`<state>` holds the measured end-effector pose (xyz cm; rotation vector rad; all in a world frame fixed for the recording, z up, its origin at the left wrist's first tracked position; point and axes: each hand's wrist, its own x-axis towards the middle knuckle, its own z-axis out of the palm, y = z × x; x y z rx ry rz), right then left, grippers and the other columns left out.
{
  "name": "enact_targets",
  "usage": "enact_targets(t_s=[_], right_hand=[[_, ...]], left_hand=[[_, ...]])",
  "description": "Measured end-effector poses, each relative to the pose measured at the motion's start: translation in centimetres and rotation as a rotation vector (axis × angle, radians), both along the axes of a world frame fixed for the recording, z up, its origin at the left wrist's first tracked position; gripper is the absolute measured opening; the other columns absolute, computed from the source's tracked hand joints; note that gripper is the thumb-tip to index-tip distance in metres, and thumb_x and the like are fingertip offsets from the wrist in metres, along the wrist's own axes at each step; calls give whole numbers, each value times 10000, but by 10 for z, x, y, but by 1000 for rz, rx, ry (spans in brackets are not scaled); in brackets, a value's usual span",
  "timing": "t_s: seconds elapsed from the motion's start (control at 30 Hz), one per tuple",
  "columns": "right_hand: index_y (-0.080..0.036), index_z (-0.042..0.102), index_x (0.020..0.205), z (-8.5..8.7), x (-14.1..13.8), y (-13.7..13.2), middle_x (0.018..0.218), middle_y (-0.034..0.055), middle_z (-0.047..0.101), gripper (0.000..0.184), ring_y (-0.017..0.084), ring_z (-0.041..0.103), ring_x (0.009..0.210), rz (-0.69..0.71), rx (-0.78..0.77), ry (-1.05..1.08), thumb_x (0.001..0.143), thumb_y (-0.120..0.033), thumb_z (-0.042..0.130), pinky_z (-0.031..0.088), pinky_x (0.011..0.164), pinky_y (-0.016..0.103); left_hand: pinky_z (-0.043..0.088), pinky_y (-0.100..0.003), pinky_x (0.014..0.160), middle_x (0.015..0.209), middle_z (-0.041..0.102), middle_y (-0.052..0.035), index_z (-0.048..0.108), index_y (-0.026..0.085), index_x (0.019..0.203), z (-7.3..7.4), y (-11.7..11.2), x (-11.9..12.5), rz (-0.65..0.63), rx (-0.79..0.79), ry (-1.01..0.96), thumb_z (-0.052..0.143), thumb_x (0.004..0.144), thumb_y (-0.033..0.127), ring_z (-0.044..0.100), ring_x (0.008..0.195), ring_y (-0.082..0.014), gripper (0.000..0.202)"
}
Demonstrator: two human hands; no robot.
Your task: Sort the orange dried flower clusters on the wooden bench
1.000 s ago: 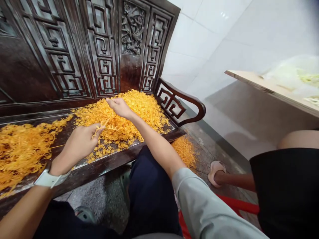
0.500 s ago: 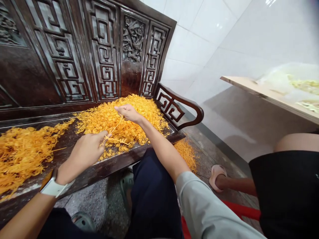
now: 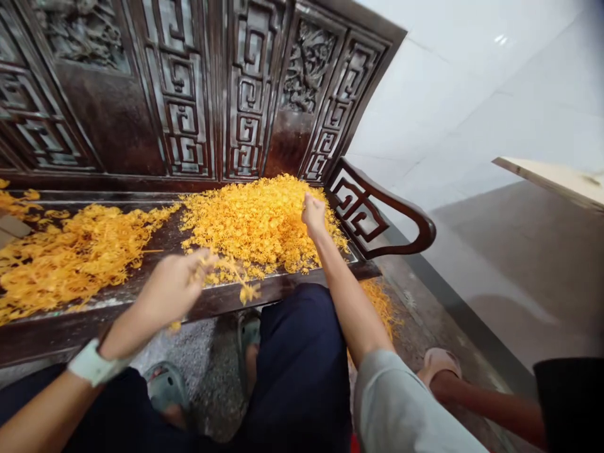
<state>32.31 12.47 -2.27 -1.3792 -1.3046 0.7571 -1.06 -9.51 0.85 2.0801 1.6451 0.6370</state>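
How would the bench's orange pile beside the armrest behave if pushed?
The orange pile would probably shift loosely, being a heap of many small pieces. They look thin, so likely light for their bulk. Some lie near the bench edge and might spill.

Left hand (image 3: 170, 288) blurred; inside of curled right hand (image 3: 314, 215) hidden; wooden board (image 3: 554, 181) cut off by right edge

The pieces (image 3: 257, 220) are yellow-orange, the fretwork-patterned bench (image 3: 113, 129) dark brown.

Dk carved bench (image 3: 125, 126) w/ openwork armrest (image 3: 426, 233), pale tiled wall (image 3: 448, 88), grey speckled flr (image 3: 212, 380), lt board (image 3: 557, 180) at R
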Motion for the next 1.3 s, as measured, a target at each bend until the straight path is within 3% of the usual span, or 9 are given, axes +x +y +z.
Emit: enact_targets(t_s=[0.13, 0.3, 0.4, 0.47, 0.53, 0.67, 0.8, 1.1, 1.3], right_hand=[[-229, 445, 620, -14, -12, -20, 542, -65, 294, 633, 101, 272, 540, 154, 25, -25, 926, -748, 638, 203, 514, 267], [-213, 539, 711, 13, -57, -36, 656, -26, 432, 584, 116, 378, 614, 680, 46, -203, 935, -733, 682, 351, 586, 275], [-216, 680, 1027, 23, -70, -33, 1015, 83, 652, 633, 204, 594, 966, 543, 209, -361, 948, -835, 571, 525, 881, 357], [-240, 628, 1369, 23, -73, -29, 1415, 158, 595, 809, 305, 521, 1358, 332, 302, -459, 938, -906, 474, 468, 1132, 508], [-248, 544, 1516, 20, -77, -28, 1598, 184, 478, 931, 357, 393, 1533, 246, 328, -483, 915, -950, 431, 386, 1228, 597], [-199, 666, 1300, 16, -99, -50, 1243, 162, 717, 861, 247, 692, 1171, 581, 173, -193, 955, -930, 367, 591, 996, 399], [-177, 660, 902, 18, -128, -77, 868, 78, 738, 680, 126, 666, 718, 868, -8, -32, 898, -856, 635, 567, 681, 270], [-218, 599, 895, 25, -121, -75, 708, -6, 626, 540, 99, 568, 604, 651, -17, 47, 870, -728, 775, 479, 544, 244], [-205, 643, 1064, 7, -122, -70, 831, 13, 676, 617, 99, 602, 648, 753, -66, 27, 816, -743, 815, 499, 558, 242]], left_hand=[[401, -296, 617, 635, 569, -15, 658, 211, 786, -12, 20, -24, 102, -10, -354, 555, 1004, 569, 530, 610, -191, 432], [195, -249, 465, 517, 318, 60, 651, 202, 794, -19, 37, -27, 186, -136, -775, 653, 1006, 506, 252, 456, -105, 371], [173, -222, 440, 515, 303, 76, 626, 195, 797, -16, 45, -22, 229, -199, -990, 654, 1043, 434, 193, 429, -77, 344], [182, -203, 428, 512, 297, 82, 602, 189, 788, -14, 52, -20, 256, -244, -1109, 618, 1082, 397, 175, 422, -68, 359], [185, -189, 417, 504, 282, 89, 586, 184, 788, -15, 57, -18, 281, -283, -1223, 583, 1110, 370, 168, 418, -67, 372], [178, -177, 405, 488, 271, 100, 572, 177, 800, -21, 69, -11, 359, -300, -1377, 575, 1125, 339, 172, 412, -66, 363], [173, -175, 408, 488, 267, 108, 553, 179, 809, -29, 81, -3, 395, -286, -1436, 609, 1116, 373, 188, 409, -60, 367], [164, -191, 409, 494, 256, 104, 582, 184, 843, -43, 101, -8, 383, -263, -1425, 540, 1136, 332, 150, 414, -73, 331], [168, -199, 410, 488, 258, 100, 569, 194, 823, -40, 98, -2, 388, -268, -1386, 529, 1140, 335, 158, 411, -78, 349]])
